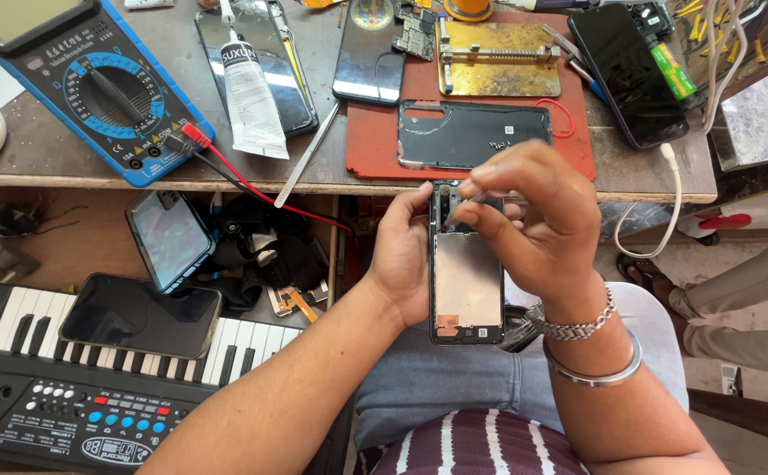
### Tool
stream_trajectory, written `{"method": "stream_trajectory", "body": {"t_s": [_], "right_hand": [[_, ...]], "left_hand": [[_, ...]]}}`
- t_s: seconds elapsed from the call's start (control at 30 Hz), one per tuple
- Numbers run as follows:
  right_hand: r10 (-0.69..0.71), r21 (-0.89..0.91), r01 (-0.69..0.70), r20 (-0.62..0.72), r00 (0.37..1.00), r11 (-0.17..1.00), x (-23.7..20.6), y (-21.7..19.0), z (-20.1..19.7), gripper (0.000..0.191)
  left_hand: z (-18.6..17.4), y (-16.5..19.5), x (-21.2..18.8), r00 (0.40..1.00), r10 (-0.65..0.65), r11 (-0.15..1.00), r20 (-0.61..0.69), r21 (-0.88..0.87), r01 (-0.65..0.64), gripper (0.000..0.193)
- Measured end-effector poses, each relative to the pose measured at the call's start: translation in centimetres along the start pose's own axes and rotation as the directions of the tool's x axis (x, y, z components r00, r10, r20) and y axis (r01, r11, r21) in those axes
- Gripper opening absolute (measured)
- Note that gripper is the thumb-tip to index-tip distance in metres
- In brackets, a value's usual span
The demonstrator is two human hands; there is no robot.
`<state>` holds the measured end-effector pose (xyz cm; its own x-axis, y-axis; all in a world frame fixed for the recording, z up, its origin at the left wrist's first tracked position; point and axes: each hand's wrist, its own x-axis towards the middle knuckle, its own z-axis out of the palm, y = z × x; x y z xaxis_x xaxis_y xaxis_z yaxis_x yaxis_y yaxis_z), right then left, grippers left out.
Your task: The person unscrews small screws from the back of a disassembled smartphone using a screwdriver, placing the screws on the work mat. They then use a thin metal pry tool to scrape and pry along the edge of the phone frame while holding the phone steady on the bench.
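My left hand (404,255) grips an opened phone (467,286) by its left edge, back side up, over my lap; its silvery inner plate is bare. My right hand (533,215) hovers over the phone's top end, fingers pinched on a thin metal tool, probably tweezers (475,195), whose tip touches the camera area. The tool's far end is hidden by my fingers. The phone's removed black back cover (472,134) lies on a red mat (375,141) on the bench just beyond my hands.
A blue multimeter (94,84) with red and black leads, a white glue tube (250,97), several phones and a brass holder (498,57) lie on the bench. A small black keyboard (94,387) with a phone on it sits lower left. Another person's legs (736,299) are at right.
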<state>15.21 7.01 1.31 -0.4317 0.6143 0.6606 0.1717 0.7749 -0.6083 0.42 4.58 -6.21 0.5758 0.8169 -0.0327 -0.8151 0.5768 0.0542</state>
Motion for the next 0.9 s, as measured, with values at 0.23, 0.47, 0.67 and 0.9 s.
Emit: {"method": "stream_trajectory", "body": {"t_s": [0.23,0.47,0.67,0.9], "right_hand": [[0.004,0.238,-0.02,0.066,0.998,0.971,0.3,-0.9,0.3,0.026],[-0.071,-0.056,0.072,0.018,0.997,0.996,0.4,-0.1,1.2,0.056],[-0.031,0.121,0.008,0.197,0.98,0.993,0.2,-0.7,-0.1,0.043],[-0.042,0.325,0.014,0.078,0.996,0.946,0.0,-1.0,0.6,0.041]], "left_hand": [[-0.7,-0.1,0.1,0.994,0.044,0.998,0.097,-0.057,-0.039,0.059],[0.4,0.2,-0.3,0.999,-0.038,0.997,-0.013,0.065,0.039,0.069],[0.1,0.2,-0.1,0.991,-0.018,0.996,-0.135,0.079,0.029,0.063],[-0.4,0.0,0.0,0.996,0.025,0.998,-0.082,0.055,-0.02,0.059]]}}
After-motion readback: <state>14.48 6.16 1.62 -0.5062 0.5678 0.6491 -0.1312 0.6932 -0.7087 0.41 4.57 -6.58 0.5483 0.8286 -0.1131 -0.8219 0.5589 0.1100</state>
